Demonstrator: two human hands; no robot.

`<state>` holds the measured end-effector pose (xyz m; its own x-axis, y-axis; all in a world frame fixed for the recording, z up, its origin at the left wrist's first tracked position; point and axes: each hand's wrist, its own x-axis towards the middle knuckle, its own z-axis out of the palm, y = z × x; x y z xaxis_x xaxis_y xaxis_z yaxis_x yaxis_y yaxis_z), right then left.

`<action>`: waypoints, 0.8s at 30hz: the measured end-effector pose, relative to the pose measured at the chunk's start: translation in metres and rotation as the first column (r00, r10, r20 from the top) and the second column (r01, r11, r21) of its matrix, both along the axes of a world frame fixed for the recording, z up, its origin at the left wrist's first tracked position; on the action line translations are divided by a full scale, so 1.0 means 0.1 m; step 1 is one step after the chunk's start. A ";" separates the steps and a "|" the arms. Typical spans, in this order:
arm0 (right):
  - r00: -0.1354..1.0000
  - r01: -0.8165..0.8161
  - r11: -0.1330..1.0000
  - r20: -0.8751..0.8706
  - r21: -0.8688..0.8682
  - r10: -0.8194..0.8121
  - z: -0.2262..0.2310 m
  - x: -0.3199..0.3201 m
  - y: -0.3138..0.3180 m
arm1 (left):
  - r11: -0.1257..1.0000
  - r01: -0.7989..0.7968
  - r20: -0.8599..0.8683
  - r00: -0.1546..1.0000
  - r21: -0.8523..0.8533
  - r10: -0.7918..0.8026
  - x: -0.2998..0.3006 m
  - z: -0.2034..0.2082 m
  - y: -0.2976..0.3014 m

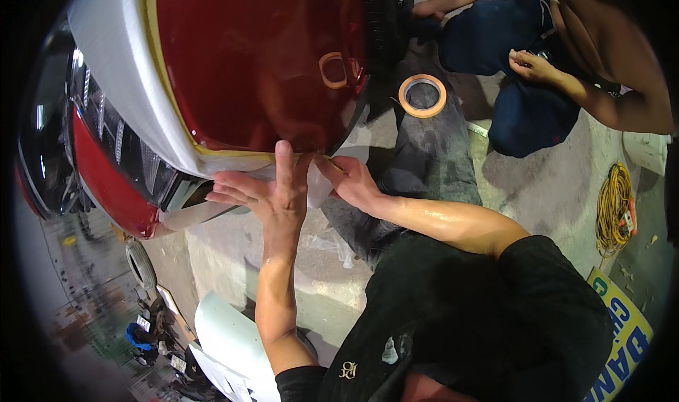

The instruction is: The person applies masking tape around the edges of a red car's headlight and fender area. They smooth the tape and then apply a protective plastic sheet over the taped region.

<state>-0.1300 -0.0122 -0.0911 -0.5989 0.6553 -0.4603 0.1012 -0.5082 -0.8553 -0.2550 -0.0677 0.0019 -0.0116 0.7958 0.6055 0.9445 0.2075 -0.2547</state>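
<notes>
A glossy red car body panel [240,62] hangs over the work area, bordered by yellow masking tape [157,55]. Translucent masking film [117,48] spreads from the taped edge, and more film hangs between my hands. My left hand [265,197] is open at the panel's lower edge, one finger up against the red surface and the others spread to the left. Close beside it, my right hand [353,182] pinches a small yellowish strip of masking tape at the panel's lower corner; its fingertips are partly hidden. An orange tape roll [443,98] lies on my leg.
At the upper right a person [523,69] crouches close to a dark tyre [387,27]. A coiled yellow cable [614,211] and a yellow-and-blue sign [622,331] lie right. A headlight [106,119] is left; a white curved panel [226,338] sits lower left.
</notes>
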 end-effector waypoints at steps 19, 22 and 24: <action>0.985 -0.135 0.988 0.095 -0.081 0.143 -0.24 0.04 0.07 | 0.999 0.012 -0.062 0.998 0.030 -0.010 -0.21 -0.84 -0.08; 0.983 -0.144 0.978 0.090 -0.150 0.159 -0.22 0.03 0.06 | 0.998 -0.023 -0.075 0.997 0.057 0.027 -0.21 -0.93 -0.12; 0.983 -0.145 0.989 0.112 -0.015 0.145 -0.26 0.04 0.08 | 0.997 -0.016 -0.053 0.998 0.077 0.020 -0.22 -0.93 -0.10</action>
<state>-0.1265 -0.0041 -0.1169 -0.6314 0.5617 -0.5346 0.2698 -0.4872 -0.8306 -0.2766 -0.0776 -0.0913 0.0087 0.7469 0.6649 0.9259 0.2450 -0.2874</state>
